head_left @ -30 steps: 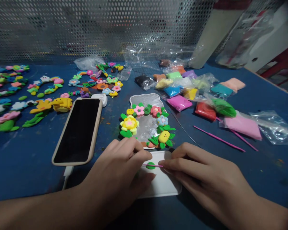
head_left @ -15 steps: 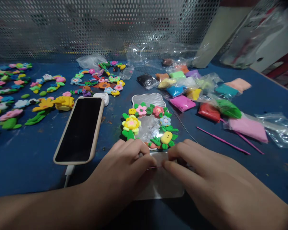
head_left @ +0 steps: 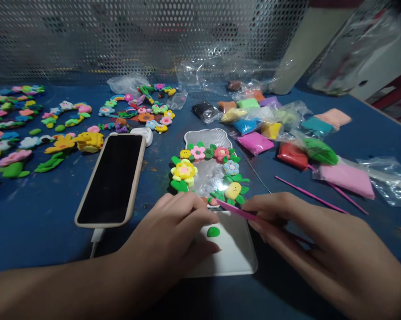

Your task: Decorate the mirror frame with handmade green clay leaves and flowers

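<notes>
A small green clay piece (head_left: pixel 213 231) lies on a white board (head_left: pixel 234 253). My left hand (head_left: pixel 177 235) rests over the board's left side, thumb and forefinger apart on either side of the green piece, not touching it. Between its fingertips my right hand (head_left: pixel 297 240) holds a flat pink tool (head_left: pixel 237 210), its tip pointing left above the board's upper edge. Just beyond stands a mirror (head_left: pixel 209 138) ringed with clay flowers, among them a yellow flower (head_left: pixel 183 170) and a yellow clay piece with a face (head_left: pixel 233 191).
A phone (head_left: pixel 114 178) with a cable lies left. Clay decorations (head_left: pixel 62 144) spread over the far left. Bagged coloured clay, including a pink pack (head_left: pixel 347 178), lies right, near a thin pink stick (head_left: pixel 309 193). A perforated metal panel (head_left: pixel 137 40) closes the back.
My right hand has moved right and now shows the pink tool, raised from the board. My left thumb and forefinger have parted, and the green piece between them is now visible.
</notes>
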The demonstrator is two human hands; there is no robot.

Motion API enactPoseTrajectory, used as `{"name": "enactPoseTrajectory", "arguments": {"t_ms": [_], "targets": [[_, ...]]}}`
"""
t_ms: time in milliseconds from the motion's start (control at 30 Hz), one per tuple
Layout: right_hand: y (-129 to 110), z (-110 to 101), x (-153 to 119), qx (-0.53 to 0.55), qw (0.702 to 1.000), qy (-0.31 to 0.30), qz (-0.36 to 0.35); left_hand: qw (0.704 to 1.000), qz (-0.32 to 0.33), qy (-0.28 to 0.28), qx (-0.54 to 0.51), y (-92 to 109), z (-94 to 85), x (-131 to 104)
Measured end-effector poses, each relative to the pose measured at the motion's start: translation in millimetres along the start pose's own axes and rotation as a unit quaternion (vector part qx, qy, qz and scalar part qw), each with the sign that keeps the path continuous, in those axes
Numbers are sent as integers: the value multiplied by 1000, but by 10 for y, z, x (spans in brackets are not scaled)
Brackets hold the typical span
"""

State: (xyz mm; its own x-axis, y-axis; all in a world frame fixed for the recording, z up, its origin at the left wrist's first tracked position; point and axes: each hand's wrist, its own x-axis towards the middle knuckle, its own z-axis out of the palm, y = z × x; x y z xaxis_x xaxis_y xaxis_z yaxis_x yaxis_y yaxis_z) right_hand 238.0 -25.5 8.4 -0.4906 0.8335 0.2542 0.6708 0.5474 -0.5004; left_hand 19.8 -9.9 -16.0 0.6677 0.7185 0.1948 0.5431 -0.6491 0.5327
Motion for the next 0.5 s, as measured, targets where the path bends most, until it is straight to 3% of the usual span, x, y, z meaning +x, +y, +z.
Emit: {"name": "enactPoseTrajectory", "arguments": {"t_ms": [167,300,367,500], "targets": [[-53,-12,-24,119,992,-49,-1,997,-10,70,-12,13,-21,-38],[-90,-64,-27,187,979,-75,21,996,8,86,-34,58,-76,-10],[-85,-74,-13,268,960,-65,54,994,-5,89,-61,93,-102,29],[-37,-36,24,442,889,-28,117,986,-10,91,-137,132,-99,104]]}}
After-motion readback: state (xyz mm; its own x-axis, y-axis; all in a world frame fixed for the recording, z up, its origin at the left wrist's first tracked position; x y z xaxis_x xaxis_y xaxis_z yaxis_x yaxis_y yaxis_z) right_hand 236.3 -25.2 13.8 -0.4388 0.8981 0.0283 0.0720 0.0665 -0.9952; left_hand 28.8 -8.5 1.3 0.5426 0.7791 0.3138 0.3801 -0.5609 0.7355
